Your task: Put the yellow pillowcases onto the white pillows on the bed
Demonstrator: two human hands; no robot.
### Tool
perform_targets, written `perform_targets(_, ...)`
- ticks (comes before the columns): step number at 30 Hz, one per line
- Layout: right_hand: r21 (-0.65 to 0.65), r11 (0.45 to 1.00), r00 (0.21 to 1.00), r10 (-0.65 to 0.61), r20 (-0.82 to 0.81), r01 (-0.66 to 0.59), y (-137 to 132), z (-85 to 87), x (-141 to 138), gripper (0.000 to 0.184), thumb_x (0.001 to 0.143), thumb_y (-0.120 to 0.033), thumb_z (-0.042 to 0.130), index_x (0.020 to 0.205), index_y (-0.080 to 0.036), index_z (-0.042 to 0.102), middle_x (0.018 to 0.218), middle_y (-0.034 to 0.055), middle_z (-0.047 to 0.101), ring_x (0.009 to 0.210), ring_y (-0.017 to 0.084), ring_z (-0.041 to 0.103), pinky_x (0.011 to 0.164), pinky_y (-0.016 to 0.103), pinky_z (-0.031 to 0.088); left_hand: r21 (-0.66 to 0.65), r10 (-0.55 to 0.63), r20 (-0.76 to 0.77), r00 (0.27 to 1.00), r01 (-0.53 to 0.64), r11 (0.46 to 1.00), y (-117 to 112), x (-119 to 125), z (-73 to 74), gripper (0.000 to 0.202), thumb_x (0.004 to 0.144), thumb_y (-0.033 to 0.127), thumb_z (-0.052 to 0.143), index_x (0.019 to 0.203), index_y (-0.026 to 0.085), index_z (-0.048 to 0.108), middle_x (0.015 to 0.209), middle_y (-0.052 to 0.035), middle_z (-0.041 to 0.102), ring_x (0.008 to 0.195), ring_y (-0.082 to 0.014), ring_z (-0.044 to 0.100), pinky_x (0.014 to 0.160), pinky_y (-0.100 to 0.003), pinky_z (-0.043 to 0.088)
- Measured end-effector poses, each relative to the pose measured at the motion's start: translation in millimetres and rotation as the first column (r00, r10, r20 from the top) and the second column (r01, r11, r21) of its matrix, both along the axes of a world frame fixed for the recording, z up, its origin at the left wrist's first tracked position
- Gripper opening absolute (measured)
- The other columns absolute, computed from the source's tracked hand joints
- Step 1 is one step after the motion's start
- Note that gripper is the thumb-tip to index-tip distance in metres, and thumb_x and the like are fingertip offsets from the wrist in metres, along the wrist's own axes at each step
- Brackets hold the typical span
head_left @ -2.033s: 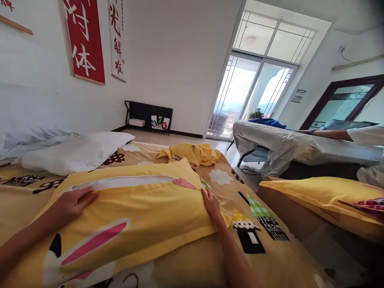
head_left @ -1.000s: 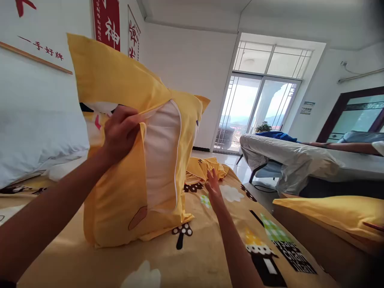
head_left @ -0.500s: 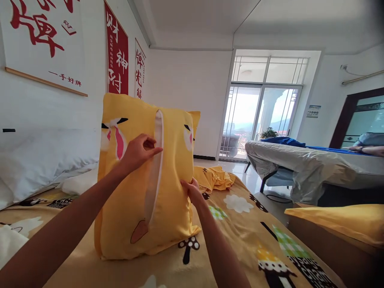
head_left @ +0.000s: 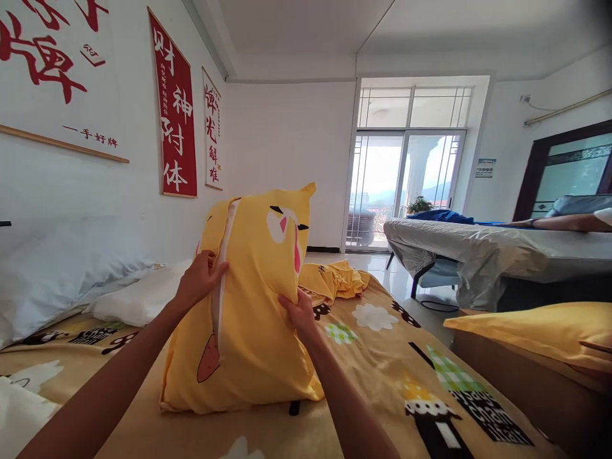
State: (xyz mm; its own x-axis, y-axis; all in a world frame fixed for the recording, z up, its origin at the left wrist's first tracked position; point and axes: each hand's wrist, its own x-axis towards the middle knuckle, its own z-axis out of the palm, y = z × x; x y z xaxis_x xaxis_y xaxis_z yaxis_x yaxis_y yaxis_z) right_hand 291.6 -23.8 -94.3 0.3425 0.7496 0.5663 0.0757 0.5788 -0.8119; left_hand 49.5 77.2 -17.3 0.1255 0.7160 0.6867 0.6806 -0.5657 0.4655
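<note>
A plump yellow fabric pillow with a printed cartoon face (head_left: pixel 258 338) stands on end on a tan sheet printed with clouds and little houses (head_left: pixel 382 382). A long white-edged slit (head_left: pixel 220 293) runs down its front, ending at an orange-pink print near the bottom. The left hand (head_left: pixel 203 277) has its grip closed in a pinch on the slit's edge, thumb against fingers. The right hand (head_left: pixel 299 309) has its grip clamped on the pillow's right side, thumb on the front; some of its fingers are hidden.

The upright pillow blocks the view of the sheet directly behind it and covers part of a crumpled yellow cloth (head_left: pixel 339 280) lying just beyond, near the right hand. To the left, a flat white pillow (head_left: pixel 134 299) lies near the left forearm, partly behind it. On the right, well apart from both hands, a second yellow pillow (head_left: pixel 535 328) rests on a brown box-like block (head_left: pixel 507 376) beside the sheet.

Farther back is a long desk under wrinkled translucent plastic (head_left: pixel 449 239), bearing a blue cloth (head_left: pixel 440 217), with another person's forearm (head_left: pixel 568 221) reaching over it. A dark-framed chair with a grey-blue seat (head_left: pixel 437 277) stands partly beneath, half hidden by the hanging plastic.
</note>
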Motion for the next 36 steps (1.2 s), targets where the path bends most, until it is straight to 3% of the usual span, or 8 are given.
perform_targets(4,-0.006,1.0,1.0,-0.005,-0.029,0.005,-16,-7.8,-1,0.027,0.067,-0.042,0.07,0.079,-0.018,0.068,0.078,0.0037,0.069,0.075,0.021,0.06,0.069,0.031,0.049,-0.069,0.016,0.079,0.997,-0.01,0.998,7,16,10.7,0.034,0.084,0.047,0.041,0.062,0.021,0.039,0.06,-0.0013,0.047,0.06,-0.0181,0.045,0.056,-0.029,0.031)
perform_targets(8,0.025,0.986,0.979,-0.162,-0.127,0.167,-37,-19.5,-12,0.033,0.07,-0.047,0.069,0.082,-0.016,0.067,0.08,0.0053,0.069,0.073,0.021,0.06,0.065,0.03,0.049,0.009,-0.095,0.204,0.974,0.096,0.995,-6,40,24.9,0.036,0.087,0.043,0.033,0.061,0.021,0.024,0.058,0.003,0.03,0.057,-0.0124,0.034,0.055,-0.025,0.028)
perform_targets(12,0.046,0.798,0.792,-0.588,-0.166,0.601,-50,-30.8,-35,0.038,0.076,-0.052,0.061,0.06,-0.018,0.057,0.059,0.0029,0.06,0.058,0.016,0.052,0.05,0.026,0.041,0.201,-0.437,0.317,0.842,0.391,0.898,-52,74,40.6,0.038,0.088,0.046,0.036,0.064,0.021,0.022,0.06,0.0041,0.024,0.056,-0.0102,0.027,0.052,-0.024,0.025)
perform_targets(15,0.039,0.711,0.706,-0.688,-0.168,0.702,-48,-36.4,-49,0.038,0.078,-0.051,0.057,0.057,-0.02,0.054,0.053,0.0027,0.057,0.053,0.016,0.049,0.047,0.026,0.039,0.262,-0.594,0.195,0.78,0.543,0.798,-81,93,56.6,0.038,0.09,0.043,0.037,0.063,0.021,0.023,0.059,0.004,0.026,0.055,-0.01,0.027,0.052,-0.024,0.024)
perform_targets(21,0.119,0.86,0.868,-0.489,-0.086,0.496,-16,-41.6,-51,0.028,0.073,-0.045,0.06,0.078,-0.018,0.067,0.074,0.0093,0.069,0.087,0.027,0.062,0.082,0.037,0.05,0.422,-0.515,-0.238,0.824,0.565,0.709,-100,92,75.8,0.026,0.089,0.024,0.036,0.065,0.02,0.026,0.061,0.0015,0.039,0.057,-0.0127,0.036,0.056,-0.026,0.029)
perform_targets(30,-0.075,0.945,0.878,-0.264,0.4,0.318,-54,-31.3,-78,0.032,0.084,-0.036,0.045,0.092,-0.016,0.069,0.094,0.0133,0.07,0.097,0.024,0.063,0.087,0.033,0.046,0.463,-0.173,-0.309,0.935,0.307,0.831,-84,86,61.4,0.018,0.087,0.019,0.035,0.07,0.02,0.039,0.069,-0.0033,0.054,0.066,-0.0185,0.05,0.062,-0.03,0.034)
perform_targets(33,-0.256,0.909,0.737,-0.077,0.672,0.329,-73,-33.0,-94,0.036,0.088,-0.036,0.043,0.074,-0.016,0.069,0.077,0.0131,0.07,0.078,0.024,0.065,0.072,0.03,0.046,0.325,-0.173,-0.265,0.949,0.257,0.91,-51,85,36.5,0.024,0.092,0.027,0.034,0.071,0.02,0.043,0.072,-0.0041,0.057,0.068,-0.019,0.052,0.063,-0.03,0.036)
perform_targets(36,-0.393,0.898,0.559,0.226,0.798,0.198,-76,-42.7,-100,0.031,0.086,-0.037,0.053,0.072,-0.016,0.07,0.07,0.0082,0.069,0.068,0.02,0.063,0.065,0.026,0.043,0.059,-0.266,-0.402,0.876,0.315,0.947,-14,82,-25.8,0.022,0.092,0.028,0.038,0.074,0.02,0.049,0.081,-0.0058,0.061,0.078,-0.0207,0.057,0.069,-0.03,0.039)
